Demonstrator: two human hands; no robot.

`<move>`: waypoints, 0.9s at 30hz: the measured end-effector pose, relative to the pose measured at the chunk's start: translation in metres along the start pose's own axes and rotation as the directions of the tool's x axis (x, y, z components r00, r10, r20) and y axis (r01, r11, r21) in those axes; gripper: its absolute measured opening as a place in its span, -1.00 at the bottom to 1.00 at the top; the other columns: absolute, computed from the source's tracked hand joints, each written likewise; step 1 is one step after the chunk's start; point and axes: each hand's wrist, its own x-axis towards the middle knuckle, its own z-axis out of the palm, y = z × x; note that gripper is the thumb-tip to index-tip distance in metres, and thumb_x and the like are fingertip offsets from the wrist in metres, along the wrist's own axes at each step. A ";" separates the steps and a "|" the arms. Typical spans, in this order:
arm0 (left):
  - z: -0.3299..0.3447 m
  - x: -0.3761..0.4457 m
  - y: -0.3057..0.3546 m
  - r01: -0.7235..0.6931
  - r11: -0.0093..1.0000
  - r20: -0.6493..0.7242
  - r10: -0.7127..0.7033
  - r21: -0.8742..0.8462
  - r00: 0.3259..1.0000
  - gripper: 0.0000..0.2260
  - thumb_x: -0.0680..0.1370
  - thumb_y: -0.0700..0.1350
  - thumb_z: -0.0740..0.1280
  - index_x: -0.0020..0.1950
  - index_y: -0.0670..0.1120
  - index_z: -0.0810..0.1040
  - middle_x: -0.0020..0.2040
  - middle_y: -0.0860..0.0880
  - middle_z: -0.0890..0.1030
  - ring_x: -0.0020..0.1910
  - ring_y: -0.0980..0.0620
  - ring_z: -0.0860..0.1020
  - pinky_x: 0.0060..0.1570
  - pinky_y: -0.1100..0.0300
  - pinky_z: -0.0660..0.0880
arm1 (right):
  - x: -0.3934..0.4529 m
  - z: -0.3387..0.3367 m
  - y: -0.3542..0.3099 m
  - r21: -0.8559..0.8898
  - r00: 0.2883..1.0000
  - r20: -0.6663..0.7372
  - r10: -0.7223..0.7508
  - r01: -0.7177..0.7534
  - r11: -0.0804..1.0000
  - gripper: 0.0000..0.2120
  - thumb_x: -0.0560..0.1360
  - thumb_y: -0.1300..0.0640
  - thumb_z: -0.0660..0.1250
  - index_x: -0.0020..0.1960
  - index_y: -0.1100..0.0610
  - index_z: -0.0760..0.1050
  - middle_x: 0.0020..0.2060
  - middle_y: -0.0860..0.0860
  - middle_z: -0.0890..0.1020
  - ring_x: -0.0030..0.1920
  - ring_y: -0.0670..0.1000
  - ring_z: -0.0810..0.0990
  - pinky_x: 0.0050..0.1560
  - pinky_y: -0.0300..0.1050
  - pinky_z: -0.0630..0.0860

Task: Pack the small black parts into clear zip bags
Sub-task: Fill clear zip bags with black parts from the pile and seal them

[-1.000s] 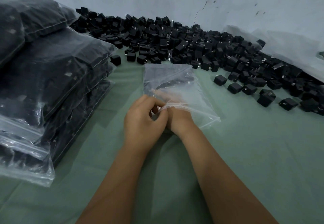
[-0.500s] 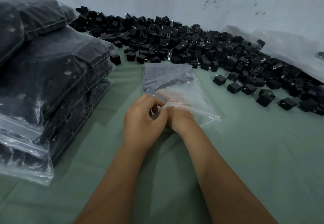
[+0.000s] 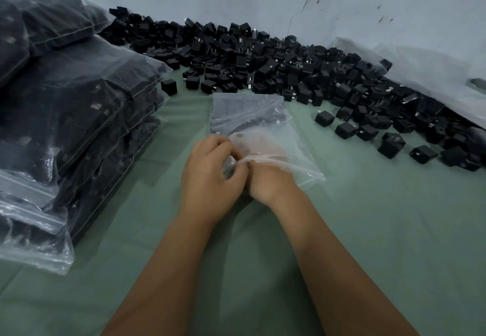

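partly hidden inside the zip bag (image 3: pixel 263 136), right hand's (image 3: pixel 271 180) fingers blur.

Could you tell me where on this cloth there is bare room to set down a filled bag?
Bare cloth lies right of the forearms, below the loose parts. A narrower strip lies between the stacked bags and the left hand. Along the wall it is crowded.

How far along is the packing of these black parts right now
Done: a stack of filled bags sits at the left. In hand: the left hand and right hand pinch the mouth of an empty clear bag. Left: a large pile of loose black parts along the wall.
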 end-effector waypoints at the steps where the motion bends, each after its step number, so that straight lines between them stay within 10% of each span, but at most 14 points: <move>1: 0.000 0.000 -0.002 -0.001 1.000 0.044 0.000 0.017 0.999 -0.91 0.38 -0.12 0.31 -0.22 -0.13 0.56 0.00 0.05 0.60 0.05 0.05 0.46 0.02 0.26 0.33 | -0.010 0.001 0.002 0.050 0.998 -0.054 -0.035 0.037 0.998 -0.92 0.53 0.09 0.16 -0.14 -0.01 0.38 -0.18 -0.07 0.49 -0.05 0.03 0.50 -0.02 -0.08 0.41; 4: 0.001 0.001 -0.007 0.028 0.998 0.188 -0.038 0.057 0.981 -0.86 0.40 -0.10 0.23 -0.18 -0.13 0.54 0.17 0.00 0.61 0.20 0.02 0.44 0.12 0.23 0.31 | -0.038 0.000 0.015 0.212 0.988 -0.067 -0.140 0.151 0.966 -0.79 0.53 -0.01 0.17 0.11 -0.09 0.48 0.07 -0.09 0.59 0.12 -0.03 0.51 0.18 0.00 0.43; 7: 0.003 0.003 -0.011 0.029 0.984 0.301 -0.081 0.173 0.950 -0.70 0.38 -0.06 0.17 -0.09 -0.20 0.59 0.06 -0.12 0.64 0.13 -0.11 0.50 0.12 0.06 0.41 | -0.067 -0.014 0.036 0.422 0.932 -0.346 -0.103 0.253 0.870 -0.83 0.52 -0.01 0.24 0.03 -0.08 0.57 -0.17 -0.13 0.65 -0.14 -0.10 0.61 -0.05 -0.12 0.54; 11: 0.005 0.005 -0.012 0.030 0.967 0.328 -0.115 0.255 0.938 -0.65 0.38 -0.04 0.14 -0.06 -0.20 0.60 0.01 -0.14 0.64 0.08 -0.15 0.53 0.09 -0.02 0.44 | -0.083 -0.038 0.097 0.458 0.524 -0.798 0.297 0.208 0.864 -0.81 0.49 0.05 0.20 -0.12 -0.17 0.56 -0.26 -0.17 0.60 -0.26 -0.14 0.55 -0.26 -0.28 0.43; 14: 0.007 0.005 -0.010 0.022 0.965 0.330 -0.111 0.263 0.937 -0.67 0.38 -0.03 0.13 -0.09 -0.18 0.59 0.02 -0.11 0.65 0.08 -0.14 0.52 0.09 -0.01 0.44 | -0.072 -0.050 0.171 0.620 0.262 -0.739 0.620 -0.093 0.779 -0.70 0.49 0.13 0.23 0.17 -0.07 0.54 0.19 -0.03 0.49 0.19 0.01 0.46 0.21 -0.08 0.41; 17: 0.008 0.006 -0.009 0.020 0.965 0.323 -0.106 0.260 0.940 -0.69 0.38 -0.04 0.13 -0.13 -0.17 0.59 0.03 -0.08 0.65 0.09 -0.14 0.52 0.10 0.01 0.43 | -0.063 -0.061 0.231 0.834 0.090 -0.418 0.904 -0.357 0.421 -0.49 0.54 -0.05 0.15 0.49 -0.10 0.22 0.50 0.14 0.14 0.46 0.17 0.18 0.45 0.08 0.16; 20: 0.008 0.007 -0.010 0.013 0.967 0.316 -0.095 0.253 0.944 -0.70 0.38 -0.04 0.14 -0.13 -0.15 0.60 0.08 -0.02 0.66 0.12 -0.11 0.52 0.12 0.07 0.41 | -0.038 -0.064 0.243 0.853 0.250 -0.243 0.937 -0.405 0.329 -0.50 0.59 -0.10 0.00 0.52 -0.05 0.12 0.49 0.16 0.22 0.43 0.20 0.26 0.42 0.15 0.16; 24: 0.009 0.008 -0.012 0.019 0.966 0.324 -0.105 0.258 0.940 -0.72 0.38 -0.03 0.14 -0.16 -0.15 0.58 0.05 0.00 0.65 0.12 -0.09 0.51 0.14 0.04 0.40 | -0.005 -0.047 0.197 0.635 0.638 -0.349 0.686 -0.378 0.674 -0.48 0.47 -0.02 0.23 0.43 -0.14 0.31 0.41 0.04 0.34 0.34 0.14 0.39 0.39 0.10 0.29; 27: 0.010 0.007 -0.012 0.040 0.974 0.324 -0.113 0.224 0.939 -0.74 0.39 -0.03 0.15 -0.19 -0.14 0.57 0.08 0.04 0.65 0.14 -0.07 0.51 0.17 0.03 0.41 | 0.002 -0.026 0.170 0.470 0.685 -0.470 0.556 -0.339 0.815 -0.37 0.41 0.15 0.24 0.44 -0.20 0.26 0.42 -0.01 0.33 0.33 0.08 0.39 0.34 -0.02 0.32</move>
